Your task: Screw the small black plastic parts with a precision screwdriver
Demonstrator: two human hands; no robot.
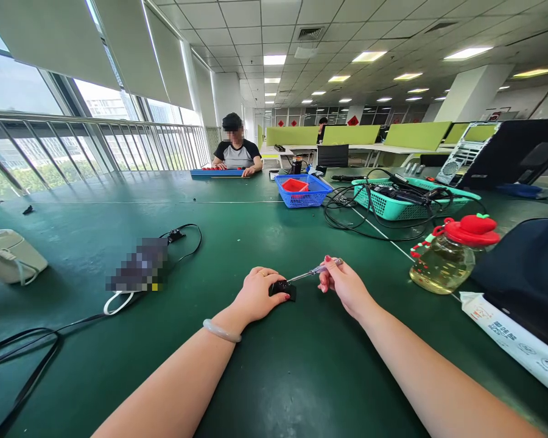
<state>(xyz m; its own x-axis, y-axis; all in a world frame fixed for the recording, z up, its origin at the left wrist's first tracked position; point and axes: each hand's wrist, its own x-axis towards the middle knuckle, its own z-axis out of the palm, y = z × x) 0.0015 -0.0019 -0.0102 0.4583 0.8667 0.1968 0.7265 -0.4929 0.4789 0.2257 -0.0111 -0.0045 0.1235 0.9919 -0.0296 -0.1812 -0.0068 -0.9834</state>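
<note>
Near the middle of the green table, my left hand (259, 293) is closed around a small black part (282, 288), pressing it on the tabletop. What kind of part it is I cannot make out, since the fingers cover some of it. My right hand (344, 286) grips a screwdriver (314, 271) by its clear handle, thumb on top and fingers curled below. The metal shaft slants down to the left, and its tip meets the upper right of the black part.
On the right stand a glass bottle with a red lid (442, 261), a white packet (511, 340) and a dark bag (525, 280). Further back are a blue basket (304, 198) and a green basket (393, 210) with cables. A lanyard (36, 340) lies left. Another person (237, 149) sits opposite.
</note>
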